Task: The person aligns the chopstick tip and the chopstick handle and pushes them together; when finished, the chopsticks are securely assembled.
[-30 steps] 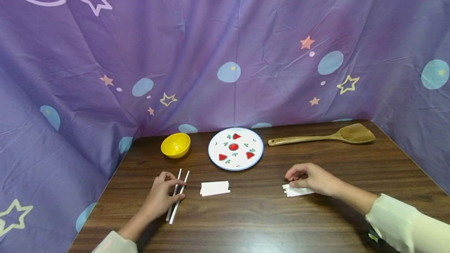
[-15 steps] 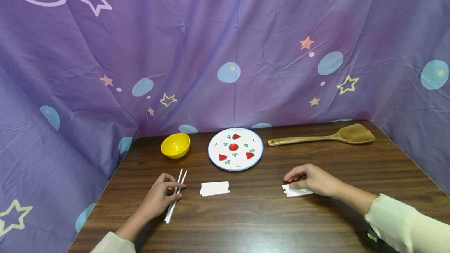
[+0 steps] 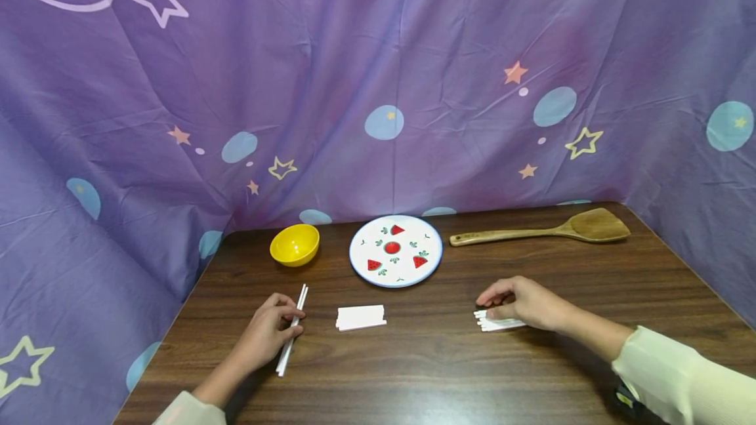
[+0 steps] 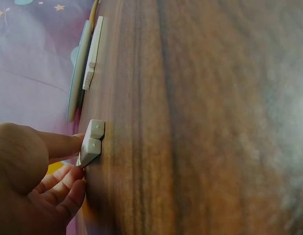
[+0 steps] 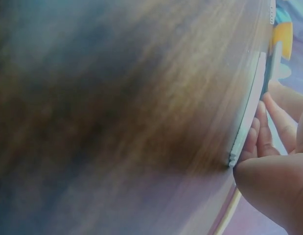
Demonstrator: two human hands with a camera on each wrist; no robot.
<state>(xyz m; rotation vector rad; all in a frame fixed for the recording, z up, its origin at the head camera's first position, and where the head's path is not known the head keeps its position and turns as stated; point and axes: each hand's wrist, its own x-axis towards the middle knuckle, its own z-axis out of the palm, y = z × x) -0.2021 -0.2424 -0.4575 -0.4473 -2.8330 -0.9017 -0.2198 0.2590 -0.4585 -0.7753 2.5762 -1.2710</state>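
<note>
Purple cloth (image 3: pixel 331 84) printed with stars and pale blue discs hung behind and along both sides of a dark brown wooden table (image 3: pixel 425 372). Set along the far edge, from left to right, were a yellow bowl (image 3: pixel 294 256), a white plate (image 3: pixel 365 251) with red fruit pictures, and a wooden spatula (image 3: pixel 558 231) whose broad blade pointed right.

On the near left, a person's left hand (image 3: pixel 270 330) pinched a pair of white sticks (image 3: pixel 286 351), thumb and curled fingers on opposite sides of them. That pair lay on the tabletop, its two members side by side, the long axis running from near to far with the far end leaning right. From the left wrist, the square near ends showed snugly together.

To the right of this grip, well short of the right hand, lay a flat row of white sticks (image 3: pixel 361 317), packed close, in front of the plate. Its long axis ran left to right, so the pinched pair stood crosswise to it, and of the two hands the left was plainly the nearer.

Farther right, the right hand (image 3: pixel 527 305) touched a second white row (image 3: pixel 495 324), which also ran roughly left to right, its left ends uneven. The fingers were loosely bent and the thumb overlapped the row; whether they gripped it or only rested there could not be told.
</note>
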